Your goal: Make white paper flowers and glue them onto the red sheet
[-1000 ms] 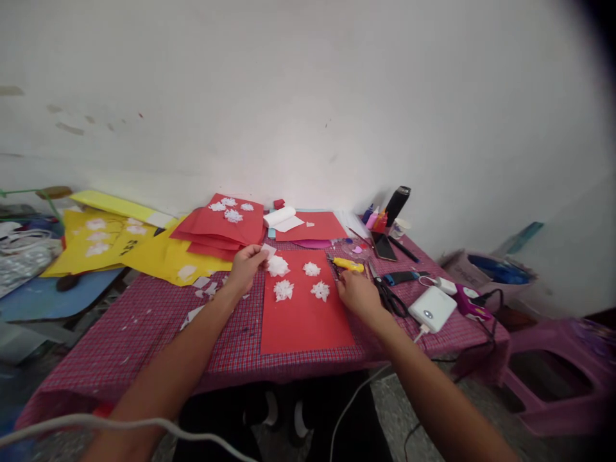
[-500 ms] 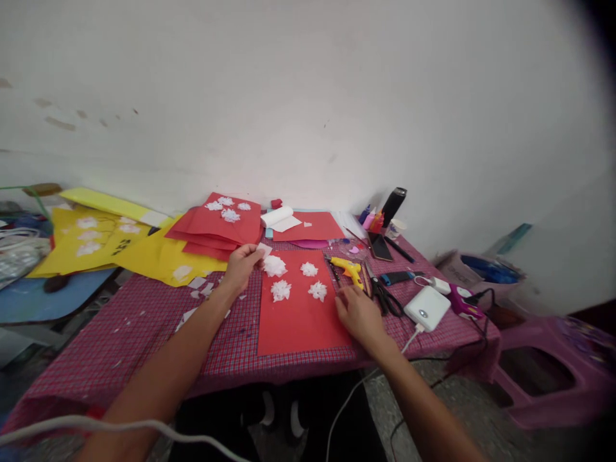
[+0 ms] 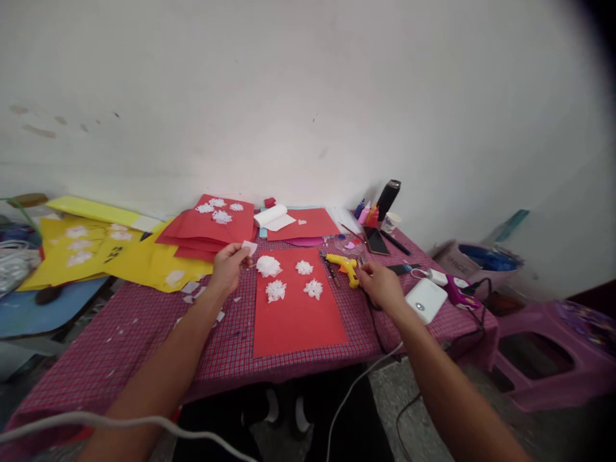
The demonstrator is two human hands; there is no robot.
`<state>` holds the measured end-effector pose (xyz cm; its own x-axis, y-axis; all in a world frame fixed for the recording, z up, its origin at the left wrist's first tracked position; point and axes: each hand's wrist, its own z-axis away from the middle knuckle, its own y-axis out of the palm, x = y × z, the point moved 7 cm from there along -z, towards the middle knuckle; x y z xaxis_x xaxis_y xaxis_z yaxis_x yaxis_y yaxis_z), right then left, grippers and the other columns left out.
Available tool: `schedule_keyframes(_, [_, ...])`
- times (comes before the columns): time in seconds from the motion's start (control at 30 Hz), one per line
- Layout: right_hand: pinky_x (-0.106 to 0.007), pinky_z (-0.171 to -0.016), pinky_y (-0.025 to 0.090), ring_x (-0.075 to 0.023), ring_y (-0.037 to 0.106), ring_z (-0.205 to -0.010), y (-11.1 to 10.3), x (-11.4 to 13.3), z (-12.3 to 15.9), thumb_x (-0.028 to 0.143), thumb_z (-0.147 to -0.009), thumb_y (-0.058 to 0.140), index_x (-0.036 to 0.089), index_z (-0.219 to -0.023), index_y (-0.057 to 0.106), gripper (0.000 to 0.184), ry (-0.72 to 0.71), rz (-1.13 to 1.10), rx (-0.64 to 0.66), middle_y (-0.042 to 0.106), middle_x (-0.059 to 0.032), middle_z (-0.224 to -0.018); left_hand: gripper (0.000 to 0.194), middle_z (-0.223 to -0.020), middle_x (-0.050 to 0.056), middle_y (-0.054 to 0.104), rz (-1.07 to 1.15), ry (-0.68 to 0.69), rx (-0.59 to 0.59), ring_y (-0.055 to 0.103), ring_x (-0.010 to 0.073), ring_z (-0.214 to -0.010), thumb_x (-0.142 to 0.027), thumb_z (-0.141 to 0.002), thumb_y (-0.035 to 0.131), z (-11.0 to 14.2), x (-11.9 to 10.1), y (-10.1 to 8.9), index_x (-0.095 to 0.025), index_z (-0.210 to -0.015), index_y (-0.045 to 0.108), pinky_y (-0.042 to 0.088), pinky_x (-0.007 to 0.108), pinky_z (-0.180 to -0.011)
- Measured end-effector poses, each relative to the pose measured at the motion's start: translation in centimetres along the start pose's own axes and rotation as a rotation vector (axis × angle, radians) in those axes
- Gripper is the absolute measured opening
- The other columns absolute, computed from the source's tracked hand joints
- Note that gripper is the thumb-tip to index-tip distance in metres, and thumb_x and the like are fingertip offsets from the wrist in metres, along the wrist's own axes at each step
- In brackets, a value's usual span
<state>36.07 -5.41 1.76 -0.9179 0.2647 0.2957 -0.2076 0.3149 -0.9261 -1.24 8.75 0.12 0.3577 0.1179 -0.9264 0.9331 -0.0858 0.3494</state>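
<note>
Soft light across wall [image 3: 269, 96]; upper-right corner black, edges seemingly blurred.

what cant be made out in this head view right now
Right hand: head view, its own back hides whether it grips anything.
White paper piece: head view, the left hand covers its lower part.
Black writing on the yellow sheet: head view, too small to read.
Silvery item: head view, cut off by the left edge.

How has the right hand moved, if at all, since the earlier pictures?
Yes, the right hand has moved rightward, farther from the flat red paper sheet bearing four white paper flowers.
</note>
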Motion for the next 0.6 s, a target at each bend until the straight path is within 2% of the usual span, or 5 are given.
schedule_keyframes(0.07, [-0.028,-0.063,0.042,-0.0235,0.067,-0.077,0.9,-1.1,-1.9,0.039,-0.089,0.048,0.016,-0.084,0.071,0.033,0.042,0.108,0.176,0.071,-0.0118,-0.081,0.024,-0.061,-0.003,0.057,-0.005,-0.008,0.006,0.054,0.0081,-0.051,-0.030,-0.066,0.076,0.0,0.2,0.1,-0.014,-0.077,0.061,0.041,0.020,-0.050])
schedule_keyframes(0.13, [-0.029,-0.066,0.044,-0.0259,0.068,-0.082,1.5,-1.5,-3.2,0.037,-0.088,0.050,0.014,-0.086,0.072,0.031,0.060,0.212,0.250,0.072,-0.0151,-0.086,0.024,-0.060,-0.003,0.056,-0.013,-0.017,0.010,0.054,0.0083,-0.051,-0.030,-0.066,0.076,0.0,0.4,0.2,-0.014,-0.077,0.060,0.041,0.021,-0.050])
schedule_keyframes(0.23, [-0.033,-0.071,0.047,-0.0298,0.068,-0.090,2.1,-1.0,-4.4,0.036,-0.086,0.054,0.014,-0.097,0.071,0.029,0.046,0.323,0.271,0.071,-0.0183,-0.096,0.024,-0.060,-0.003,0.057,-0.027,-0.015,0.013,0.053,0.0082,-0.050,-0.030,-0.067,0.075,0.0,0.4,0.3,-0.014,-0.077,0.060,0.041,0.021,-0.050])
schedule_keyframes(0.37, [-0.034,-0.076,0.048,-0.0309,0.068,-0.094,2.8,-0.6,-5.4,0.046,-0.081,0.061,0.013,-0.098,0.072,0.038,0.024,0.334,0.349,0.071,-0.0197,-0.100,0.024,-0.059,-0.004,0.057,-0.023,-0.018,0.020,0.054,0.0084,-0.050,-0.030,-0.066,0.075,0.2,0.4,0.5,-0.015,-0.077,0.060,0.042,0.021,-0.051])
schedule_keyframes(0.6, [-0.032,-0.074,0.048,-0.0288,0.068,-0.090,2.9,-1.2,-6.2,0.033,-0.076,0.065,0.015,-0.098,0.072,0.029,0.036,0.280,0.299,0.072,-0.0169,-0.097,0.024,-0.059,-0.003,0.057,-0.043,-0.033,0.048,0.053,0.0086,-0.050,-0.031,-0.067,0.074,0.6,0.4,1.0,-0.014,-0.077,0.059,0.041,0.021,-0.051])
